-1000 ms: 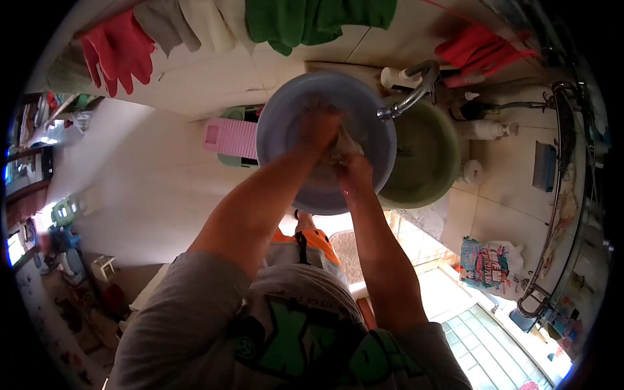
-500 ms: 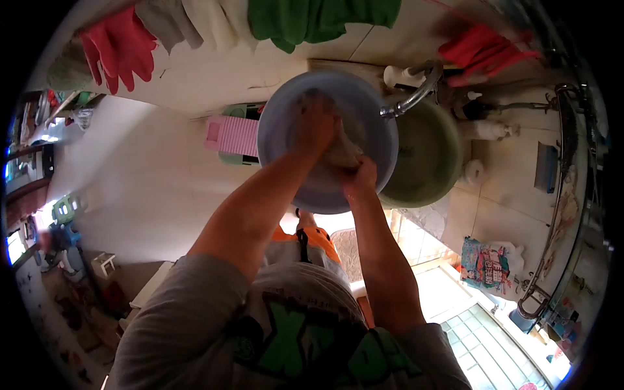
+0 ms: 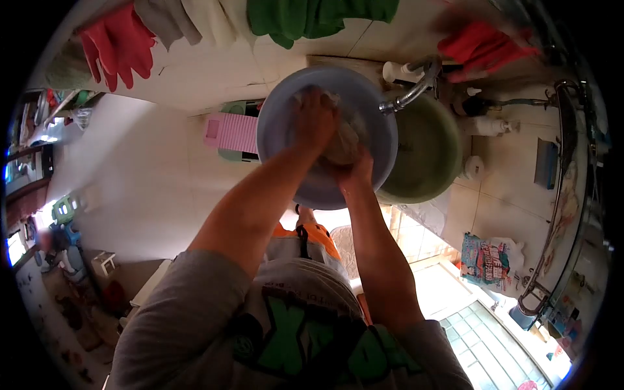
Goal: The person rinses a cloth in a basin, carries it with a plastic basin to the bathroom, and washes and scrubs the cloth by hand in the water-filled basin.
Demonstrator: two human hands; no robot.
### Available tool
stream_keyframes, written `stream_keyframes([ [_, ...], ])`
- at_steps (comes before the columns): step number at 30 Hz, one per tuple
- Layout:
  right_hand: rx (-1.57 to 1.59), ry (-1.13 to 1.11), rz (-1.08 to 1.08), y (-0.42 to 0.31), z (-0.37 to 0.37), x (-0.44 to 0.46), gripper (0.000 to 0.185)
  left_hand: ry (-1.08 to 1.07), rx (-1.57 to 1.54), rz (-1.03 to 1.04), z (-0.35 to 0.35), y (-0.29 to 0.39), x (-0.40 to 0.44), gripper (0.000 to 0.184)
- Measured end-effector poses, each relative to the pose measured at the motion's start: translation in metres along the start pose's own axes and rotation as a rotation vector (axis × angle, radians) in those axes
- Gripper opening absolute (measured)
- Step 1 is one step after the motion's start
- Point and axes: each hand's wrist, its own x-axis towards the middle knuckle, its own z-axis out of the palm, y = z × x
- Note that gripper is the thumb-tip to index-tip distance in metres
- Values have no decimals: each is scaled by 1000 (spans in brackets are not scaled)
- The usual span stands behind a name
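Observation:
A wet, whitish cloth (image 3: 344, 142) lies bunched inside the blue-grey basin (image 3: 274, 107). Over its far left part is my left hand (image 3: 315, 120), fingers curled down and closed on the fabric. My right hand (image 3: 357, 170) grips the near right end of the same cloth, low by the basin's right side. Its fingertips are partly hidden by the cloth and the hand itself. Above the basin's right rim hangs a chrome faucet (image 3: 409, 97).
A green basin (image 3: 448, 156) stands under the right side of the blue-grey one. Left of it lies a pink washboard (image 3: 231, 132). Rubber gloves (image 3: 120, 49) and a green cloth (image 3: 318, 19) hang at the back. A printed detergent bag (image 3: 487, 263) is at the right.
My left hand has shifted slightly down onto the cloth and is less blurred. The cloth's stretched edge between the hands has become bunched, and my right hand has turned a little.

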Motion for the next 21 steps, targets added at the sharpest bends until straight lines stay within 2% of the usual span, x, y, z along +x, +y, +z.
stream_keyframes([
  [1, 29, -95, 35, -3, 1, 5, 43, 76, -37, -69, 8, 1, -1, 41],
  [4, 61, -411, 129, -13, -5, 40, 45, -366, -376, -254, -9, 51, -7, 36],
  [5, 34, -475, 115, -18, -13, 57, 46, -408, -322, -318, -17, 70, -8, 38],
  [7, -37, -447, 63, -19, -25, 77, 47, -517, -257, -363, -28, 84, -6, 41],
  [9, -111, -257, -5, -9, -30, 74, 48, -678, -293, -249, -33, 56, 0, 46],
  [11, -94, -32, -74, 0, -20, 43, 49, -541, -155, -54, -16, 11, 21, 51],
  [13, -68, 184, -62, 4, 10, -10, 45, -114, 195, 101, 20, -19, 13, 55],
  [16, 74, -124, 160, 4, -4, 11, 53, -97, -24, -200, -19, 26, 1, 43],
  [17, 71, -271, 185, -2, -12, 32, 53, -173, 46, -118, 31, 30, -11, 43],
  [19, 34, -525, 149, -18, -28, 74, 55, -191, 33, -126, 56, 55, -20, 40],
  [20, -2, -546, 121, -20, -33, 85, 55, -131, -51, -211, 13, 82, -18, 38],
  [21, -57, -540, 89, -20, -35, 92, 56, -172, -46, -181, 4, 82, -15, 36],
])
